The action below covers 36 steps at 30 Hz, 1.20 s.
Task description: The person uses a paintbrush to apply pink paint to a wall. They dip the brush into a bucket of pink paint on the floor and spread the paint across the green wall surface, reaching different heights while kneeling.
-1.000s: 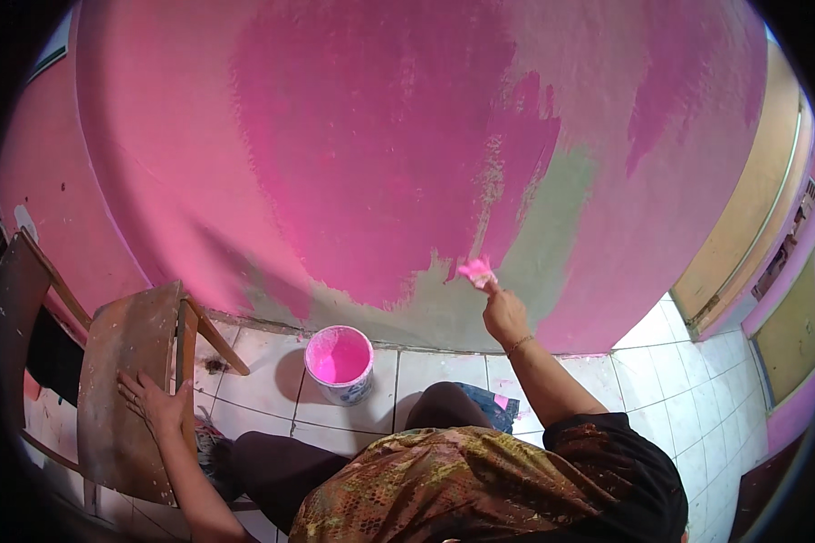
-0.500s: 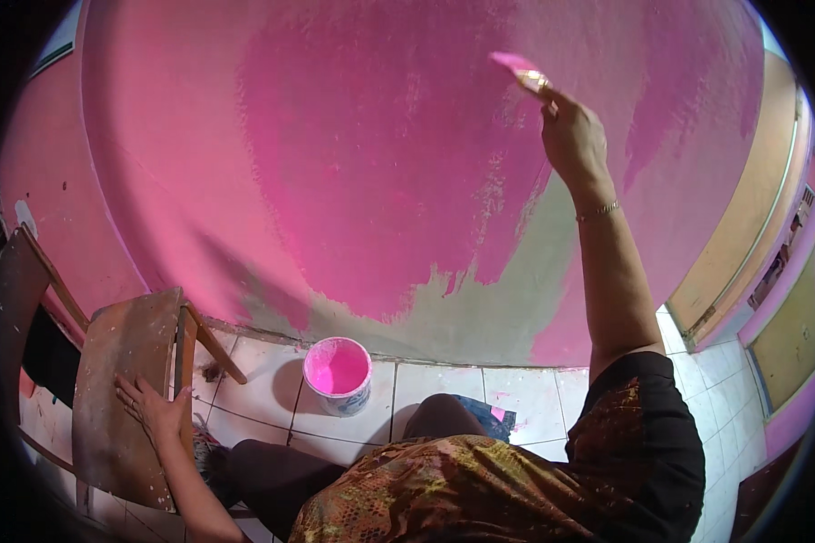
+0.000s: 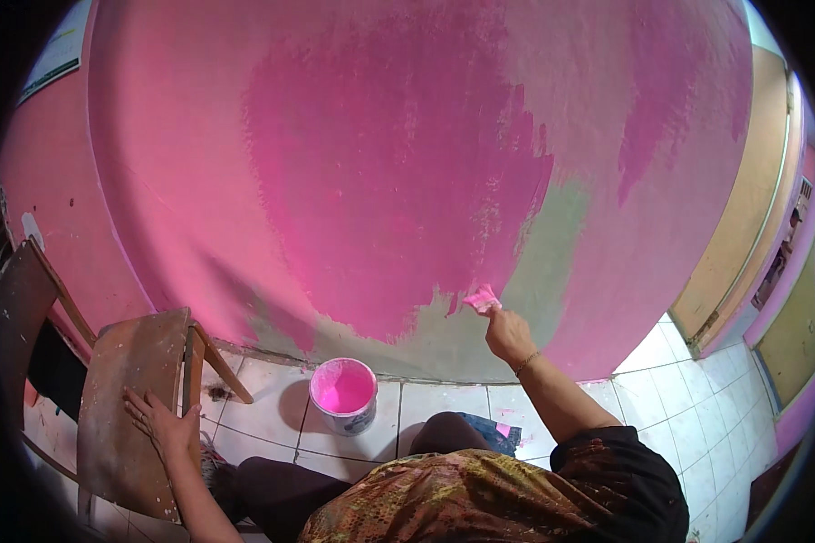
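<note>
My right hand grips a paintbrush whose bristles are coated in pink paint. The brush is low in front of the wall, beside the lower edge of a bright pink painted patch; whether its tip touches the wall I cannot tell. Grey-green bare areas show below and to the right of that patch. On the seat of a wooden chair at the left, my left hand lies flat with fingers spread, holding nothing. A bucket with pink paint inside stands on the floor between the chair and my knees.
A blue cloth or piece of material with a pink spot lies on the white tiled floor by my knee. Another dark chair stands at the far left. A tan door frame borders the wall at right.
My right hand has come down with the paintbrush from high on the wall to near its lower part. The left hand stays on the chair seat. The view has shifted slightly.
</note>
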{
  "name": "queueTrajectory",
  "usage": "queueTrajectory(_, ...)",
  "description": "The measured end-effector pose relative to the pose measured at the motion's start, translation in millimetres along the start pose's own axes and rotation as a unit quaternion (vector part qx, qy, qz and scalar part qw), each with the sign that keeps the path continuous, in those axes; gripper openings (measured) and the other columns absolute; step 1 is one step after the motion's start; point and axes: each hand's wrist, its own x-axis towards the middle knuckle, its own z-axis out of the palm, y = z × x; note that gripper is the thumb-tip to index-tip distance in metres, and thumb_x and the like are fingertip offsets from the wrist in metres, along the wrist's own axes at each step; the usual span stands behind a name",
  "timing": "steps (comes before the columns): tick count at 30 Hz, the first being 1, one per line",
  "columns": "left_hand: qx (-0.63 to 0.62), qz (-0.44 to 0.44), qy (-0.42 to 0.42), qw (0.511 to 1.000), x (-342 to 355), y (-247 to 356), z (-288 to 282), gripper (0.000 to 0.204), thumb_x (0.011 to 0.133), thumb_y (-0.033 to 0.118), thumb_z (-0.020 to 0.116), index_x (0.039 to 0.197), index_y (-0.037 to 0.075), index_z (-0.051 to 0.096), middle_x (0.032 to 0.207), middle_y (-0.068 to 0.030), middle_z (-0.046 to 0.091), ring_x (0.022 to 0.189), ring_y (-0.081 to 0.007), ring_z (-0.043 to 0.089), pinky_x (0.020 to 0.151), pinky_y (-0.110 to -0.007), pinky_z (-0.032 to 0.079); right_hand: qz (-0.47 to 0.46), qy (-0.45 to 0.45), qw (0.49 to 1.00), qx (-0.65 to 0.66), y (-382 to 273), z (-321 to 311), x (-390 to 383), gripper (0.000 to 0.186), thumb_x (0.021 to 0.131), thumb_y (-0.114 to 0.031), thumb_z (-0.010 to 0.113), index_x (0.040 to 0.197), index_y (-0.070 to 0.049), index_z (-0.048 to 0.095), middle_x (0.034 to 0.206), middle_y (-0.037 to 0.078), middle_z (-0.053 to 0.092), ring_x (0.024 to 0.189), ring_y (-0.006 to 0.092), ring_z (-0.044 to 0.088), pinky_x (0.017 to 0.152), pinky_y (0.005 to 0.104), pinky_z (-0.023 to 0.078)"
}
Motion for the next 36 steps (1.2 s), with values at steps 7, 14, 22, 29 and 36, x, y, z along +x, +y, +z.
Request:
queueTrajectory(7,-0.014,-0.012,-0.012,1.0,1,1,-1,0.101,0.058,0.034,0.086,0.134,-0.008,0.036,0.152,-0.0239,0.008,0.14,-0.0461,0.012,0.113,-0.057,0.016,0.02,0.046,0.999,0.012,-5,-83,63,0.018,0.084,-0.011,0.052,0.083,-0.001,0.066,0.082,0.024,0.066,0.077,0.0398,0.065,0.067,0.0479,0.051)
queueTrajectory(14,-0.013,-0.013,-0.002,1.0,-1,-1,-5,0.105,0.054,0.037,0.088,0.134,-0.007,0.036,0.153,-0.0203,0.007,0.14,-0.0462,0.013,0.113,-0.054,0.019,0.005,0.326,0.943,0.073,-56,-245,107,0.026,0.09,-0.014,0.05,0.109,-0.014,0.068,0.09,0.02,0.067,0.084,0.0372,0.065,0.071,0.0447,0.051)
queueTrajectory(22,-0.004,-0.001,-0.002,1.0,2,-5,6,0.104,0.054,0.036,0.088,0.133,-0.008,0.036,0.153,-0.021,0.008,0.14,-0.0459,0.013,0.113,-0.055,0.019,-0.036,0.276,0.96,-0.026,-35,-171,112,0.02,0.087,-0.005,0.041,0.097,0.0,0.057,0.072,0.024,0.063,0.068,0.0402,0.063,0.062,0.0509,0.049)
queueTrajectory(29,-0.013,0.007,0.008,1.0,0,-4,5,0.103,0.054,0.035,0.088,0.132,-0.008,0.037,0.153,-0.0212,0.008,0.14,-0.0456,0.013,0.113,-0.054,0.02,0.009,-0.004,1.0,-0.005,11,-28,2,0.021,0.086,-0.011,0.045,0.09,-0.003,0.064,0.08,0.026,0.064,0.079,0.0424,0.064,0.069,0.0498,0.051)
queueTrajectory(36,-0.01,0.009,-0.01,1.0,2,0,4,0.105,0.055,0.037,0.088,0.134,-0.008,0.035,0.153,-0.0209,0.007,0.14,-0.0448,0.012,0.112,-0.056,0.019,0.075,0.014,0.997,-0.034,55,-125,78,0.021,0.088,-0.023,0.055,0.093,-0.011,0.072,0.092,0.017,0.068,0.086,0.0372,0.065,0.071,0.0454,0.052)
